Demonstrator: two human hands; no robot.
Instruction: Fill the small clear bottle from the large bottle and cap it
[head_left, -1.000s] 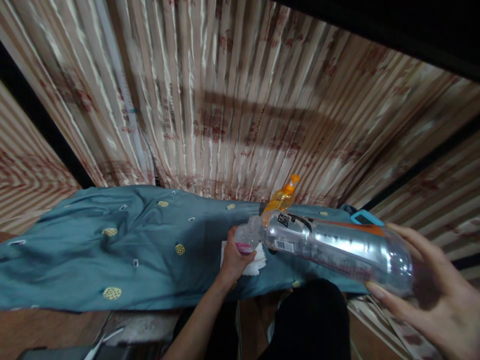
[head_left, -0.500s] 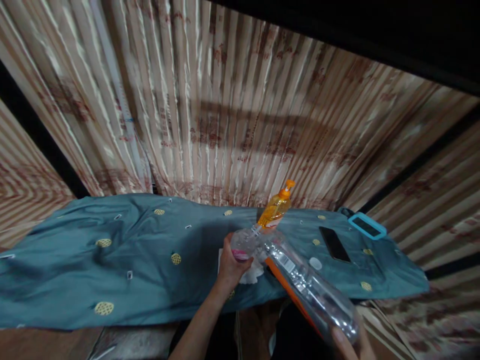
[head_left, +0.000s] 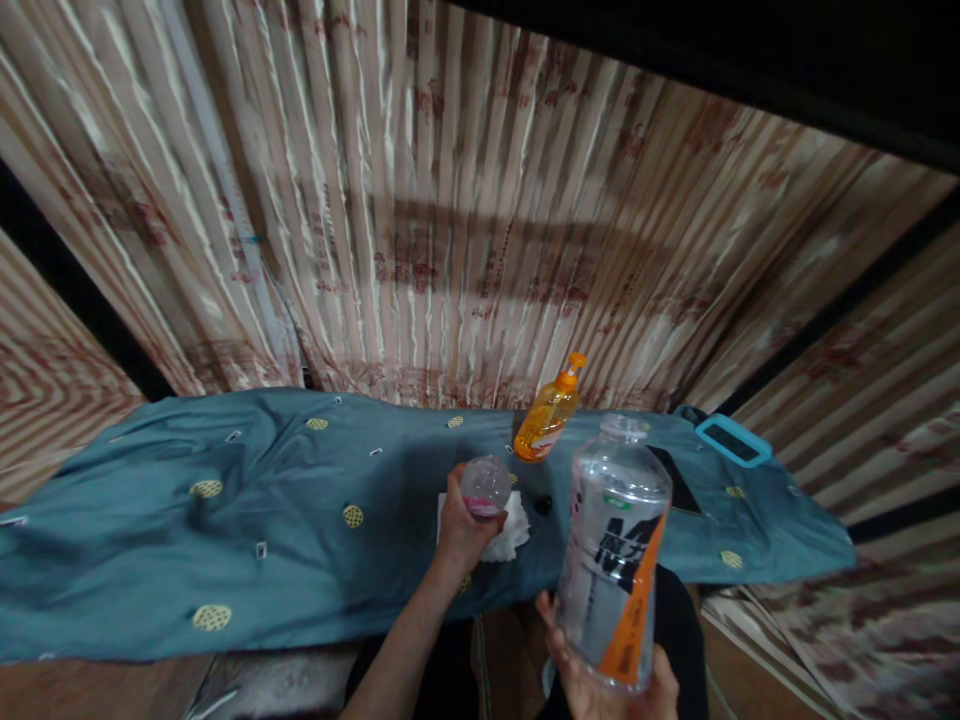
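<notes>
Change: the large clear bottle (head_left: 619,545), tipped neck-down toward the small bottle (head_left: 486,486) half a second earlier, stood upright and apart from it, nearer the camera.
Right hand (head_left: 600,670): closed around the large bottle's base, at the lower edge of the view.
Left hand (head_left: 463,527): stayed gripping the small bottle, over a white tissue (head_left: 510,530) on the surface (head_left: 225,520).
Unmoved: orange pump bottle (head_left: 547,420), dark phone (head_left: 679,480), blue-framed item (head_left: 731,440), on the teal cloth.
</notes>
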